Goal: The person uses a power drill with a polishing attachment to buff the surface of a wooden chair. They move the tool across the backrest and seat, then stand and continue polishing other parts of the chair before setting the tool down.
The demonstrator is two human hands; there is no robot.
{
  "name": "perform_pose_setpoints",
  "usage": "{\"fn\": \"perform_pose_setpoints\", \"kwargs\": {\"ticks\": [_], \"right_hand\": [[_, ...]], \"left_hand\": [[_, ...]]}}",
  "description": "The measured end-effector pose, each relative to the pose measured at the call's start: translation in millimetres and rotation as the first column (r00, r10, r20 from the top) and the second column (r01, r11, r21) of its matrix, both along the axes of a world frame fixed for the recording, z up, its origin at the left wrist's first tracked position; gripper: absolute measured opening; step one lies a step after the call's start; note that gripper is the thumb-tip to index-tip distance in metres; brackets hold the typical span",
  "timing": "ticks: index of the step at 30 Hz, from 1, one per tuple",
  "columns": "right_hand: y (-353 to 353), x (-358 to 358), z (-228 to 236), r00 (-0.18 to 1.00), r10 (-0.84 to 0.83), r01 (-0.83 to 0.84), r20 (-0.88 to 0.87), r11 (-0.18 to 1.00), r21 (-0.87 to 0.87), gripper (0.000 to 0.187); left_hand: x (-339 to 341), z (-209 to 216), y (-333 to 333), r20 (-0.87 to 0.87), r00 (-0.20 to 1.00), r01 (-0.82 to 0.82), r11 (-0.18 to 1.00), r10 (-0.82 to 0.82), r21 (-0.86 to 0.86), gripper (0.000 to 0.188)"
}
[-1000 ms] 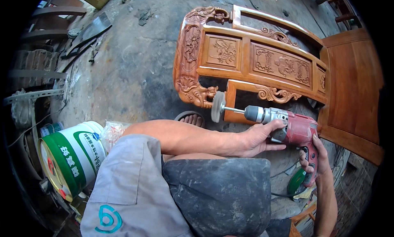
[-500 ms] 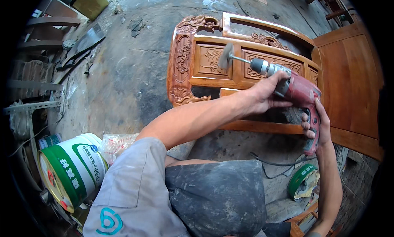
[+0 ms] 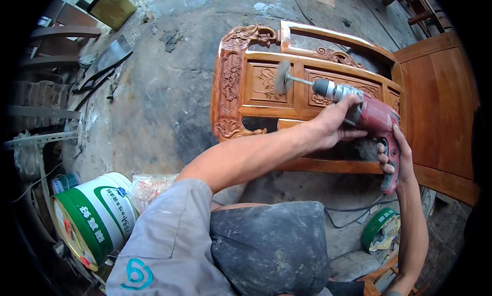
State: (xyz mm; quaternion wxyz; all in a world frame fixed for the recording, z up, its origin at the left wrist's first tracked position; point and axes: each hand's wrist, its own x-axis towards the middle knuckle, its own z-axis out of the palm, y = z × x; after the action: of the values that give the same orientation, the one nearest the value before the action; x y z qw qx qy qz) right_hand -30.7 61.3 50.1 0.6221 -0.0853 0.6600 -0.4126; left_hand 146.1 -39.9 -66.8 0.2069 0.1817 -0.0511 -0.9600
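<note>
A red power drill (image 3: 376, 115) is held in both my hands over a carved wooden furniture piece (image 3: 267, 111). My left hand (image 3: 338, 121) is closed round the drill's front body, just behind the chuck. My right hand (image 3: 397, 155) wraps the rear pistol grip, its fingers near the trigger. From the chuck a thin shaft carries a round, greyish buffing wheel (image 3: 282, 78), smeared as if spinning. The wheel hangs in front of a carved panel (image 3: 260, 87); whether it touches the wood I cannot tell. The piece has a scrolled, flower-carved end post (image 3: 230, 83) and glossy brown rails.
A plain wooden panel (image 3: 433, 106) adjoins the piece at right. White-and-green paint buckets (image 3: 105, 204) stand at lower left beside a clear plastic bag (image 3: 151, 188). At lower right are a green tub (image 3: 376, 228) and a dark cable (image 3: 333, 222). Wooden parts (image 3: 64, 32) and metal scraps line the left.
The whole scene sits slightly lower in the picture. The buffing wheel has tilted and shifted a little downward against the carved panel. Both hands keep their hold on the drill.
</note>
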Motion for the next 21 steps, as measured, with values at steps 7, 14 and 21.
{"fn": "perform_pose_setpoints", "kwargs": {"ticks": [7,14,21], "right_hand": [[-11.3,-8.8,-17.1,0.995,0.03,-0.026,0.096,0.999,-0.048,0.044],[-3.8,-2.6,-7.6,0.999,0.029,-0.03,0.042,0.999,0.026,0.042],[-5.9,-7.1,-1.4,0.999,0.024,-0.027,0.043,0.997,0.068,0.042]], "left_hand": [[-1.4,-1.7,-21.6,0.024,0.999,0.037,0.998,-0.039,0.046,0.048],[4.3,0.1,0.9,0.027,0.999,-0.037,0.999,0.037,0.027,0.051],[3.6,3.5,4.7,-0.002,0.999,-0.049,0.997,0.05,0.061,0.044]]}}
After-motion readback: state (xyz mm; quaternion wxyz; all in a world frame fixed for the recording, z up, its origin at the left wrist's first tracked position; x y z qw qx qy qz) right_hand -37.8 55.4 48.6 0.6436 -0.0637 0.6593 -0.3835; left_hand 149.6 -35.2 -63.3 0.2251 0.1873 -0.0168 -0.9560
